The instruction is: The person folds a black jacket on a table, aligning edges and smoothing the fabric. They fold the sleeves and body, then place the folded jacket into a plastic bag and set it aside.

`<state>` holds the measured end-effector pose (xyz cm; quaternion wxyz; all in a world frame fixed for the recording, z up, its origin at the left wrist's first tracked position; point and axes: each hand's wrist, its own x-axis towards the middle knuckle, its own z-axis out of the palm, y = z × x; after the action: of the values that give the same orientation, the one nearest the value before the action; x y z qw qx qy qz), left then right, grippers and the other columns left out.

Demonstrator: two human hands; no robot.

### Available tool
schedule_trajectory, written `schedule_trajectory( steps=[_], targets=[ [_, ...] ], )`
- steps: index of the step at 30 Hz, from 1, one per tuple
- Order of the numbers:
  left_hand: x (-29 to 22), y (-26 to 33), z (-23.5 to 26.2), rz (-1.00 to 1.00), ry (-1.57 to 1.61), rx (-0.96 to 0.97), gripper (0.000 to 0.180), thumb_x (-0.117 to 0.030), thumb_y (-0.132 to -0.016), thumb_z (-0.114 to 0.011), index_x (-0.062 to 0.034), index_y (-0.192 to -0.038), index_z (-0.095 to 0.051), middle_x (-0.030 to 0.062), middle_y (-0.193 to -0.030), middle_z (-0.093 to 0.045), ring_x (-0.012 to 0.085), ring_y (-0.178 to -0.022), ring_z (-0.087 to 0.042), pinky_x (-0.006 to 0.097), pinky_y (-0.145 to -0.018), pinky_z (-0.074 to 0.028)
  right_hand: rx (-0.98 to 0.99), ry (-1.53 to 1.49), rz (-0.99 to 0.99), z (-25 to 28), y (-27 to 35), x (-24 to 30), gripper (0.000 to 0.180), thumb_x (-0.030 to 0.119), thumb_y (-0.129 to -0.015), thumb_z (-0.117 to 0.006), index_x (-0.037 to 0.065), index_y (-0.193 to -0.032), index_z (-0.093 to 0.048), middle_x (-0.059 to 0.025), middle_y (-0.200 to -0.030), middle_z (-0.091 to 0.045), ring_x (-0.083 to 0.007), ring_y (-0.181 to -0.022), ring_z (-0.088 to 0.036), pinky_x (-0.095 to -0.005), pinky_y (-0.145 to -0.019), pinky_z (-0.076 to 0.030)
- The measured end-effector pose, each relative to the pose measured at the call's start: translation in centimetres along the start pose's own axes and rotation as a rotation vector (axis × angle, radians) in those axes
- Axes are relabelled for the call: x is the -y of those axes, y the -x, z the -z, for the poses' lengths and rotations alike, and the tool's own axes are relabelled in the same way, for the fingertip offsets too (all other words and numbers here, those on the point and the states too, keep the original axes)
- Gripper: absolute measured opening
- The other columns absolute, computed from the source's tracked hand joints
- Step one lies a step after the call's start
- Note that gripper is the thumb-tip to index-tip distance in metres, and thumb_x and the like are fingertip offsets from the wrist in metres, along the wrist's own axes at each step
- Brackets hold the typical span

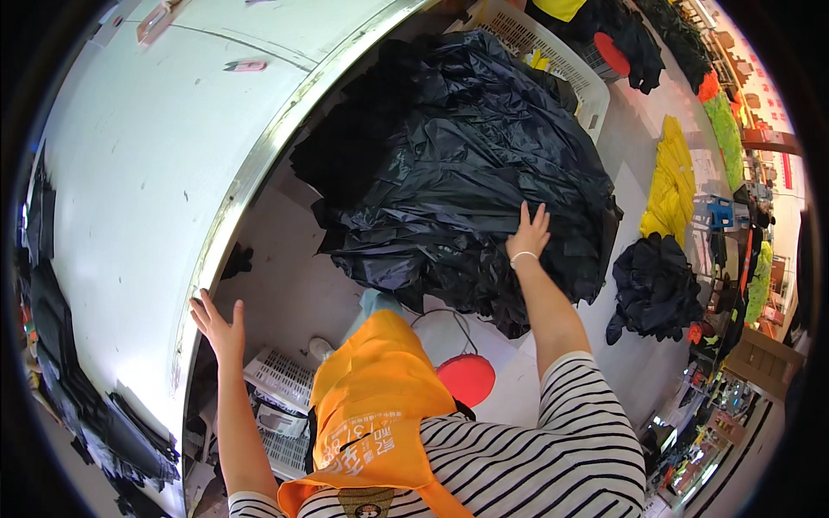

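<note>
A big heap of black, slightly shiny fabric (466, 173) fills the space to the right of a white table (173, 155). My right hand (529, 233) rests on the heap's near right part, fingers spread, with a light bracelet at the wrist. At the table's metal-trimmed edge, my left hand (218, 326) touches the rim with its fingers apart. Neither hand grips anything. I wear an orange apron (367, 371) over a striped shirt. What lies under the heap is mostly hidden.
On the table lie a small pink-handled cutter (245, 66) and a pinkish tool (155, 22). White plastic crates (591, 95) stand beyond the heap and below the left forearm. A red round stool top (466, 380), black cloth pile (656, 289) and yellow cloth (672, 181) are on the right.
</note>
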<state>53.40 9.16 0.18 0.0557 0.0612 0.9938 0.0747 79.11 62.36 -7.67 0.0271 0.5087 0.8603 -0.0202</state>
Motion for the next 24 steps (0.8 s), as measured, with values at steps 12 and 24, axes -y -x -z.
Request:
schedule_trajectory(
  steps=[12,24],
  targets=[
    [-16.0,-1.5,3.7,-0.441,0.359,0.066,0.069,-0.015,-0.08,-0.066,-0.0055,-0.141,-0.034,0.0188,-0.145,-0.034,0.0351,-0.133,-0.034,0.042,-0.108,-0.029,-0.717,-0.929,0.446,23.8,-12.4,3.4,0.036,-0.011,-0.072,-0.047,0.003,-0.103,-0.061,-0.0133,-0.095,-0.066,-0.023,-0.091,-0.064,-0.0305,-0.083,-0.047],
    [-22.4,0.4,7.6,-0.477,1.392,0.238,0.061,-0.03,-0.081,-0.069,-0.0053,-0.129,-0.04,0.0144,-0.125,-0.051,0.0252,-0.111,-0.053,0.037,-0.092,-0.044,0.256,-1.22,1.171,32.2,14.1,31.6,0.047,-0.002,-0.077,-0.057,0.0,-0.123,-0.045,-0.0242,-0.113,-0.054,-0.0369,-0.107,-0.054,-0.0403,-0.091,-0.044]
  ],
)
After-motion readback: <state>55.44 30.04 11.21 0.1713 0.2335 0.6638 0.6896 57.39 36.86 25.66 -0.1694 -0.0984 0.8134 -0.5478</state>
